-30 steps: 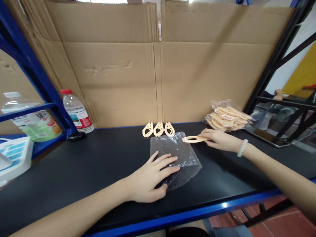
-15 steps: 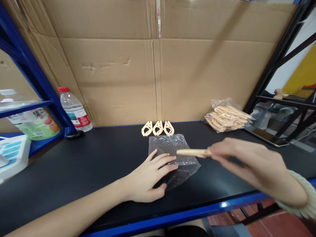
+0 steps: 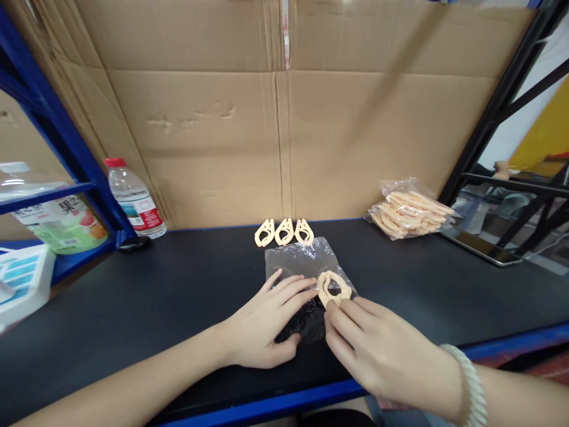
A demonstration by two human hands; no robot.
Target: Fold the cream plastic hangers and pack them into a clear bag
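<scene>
On the table (image 3: 133, 296), left hand (image 3: 262, 323) lies flat, fingers spread, pinning the clear bag (image 3: 302, 264); three clips (image 3: 284, 232) are laid out behind, a full pack (image 3: 406, 213) remains at right. Right hand (image 3: 377, 350), half a second ago mid-air, now pinches one clip (image 3: 331, 287) at the bag's near edge, not yet inside.

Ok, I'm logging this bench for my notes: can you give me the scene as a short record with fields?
left hand: flat on the clear bag
right hand: holds a peach clip at the bag
row at back: three clips side by side
right rear: bagged clips
left rear: water bottle
surface: black bench, cardboard behind
</scene>
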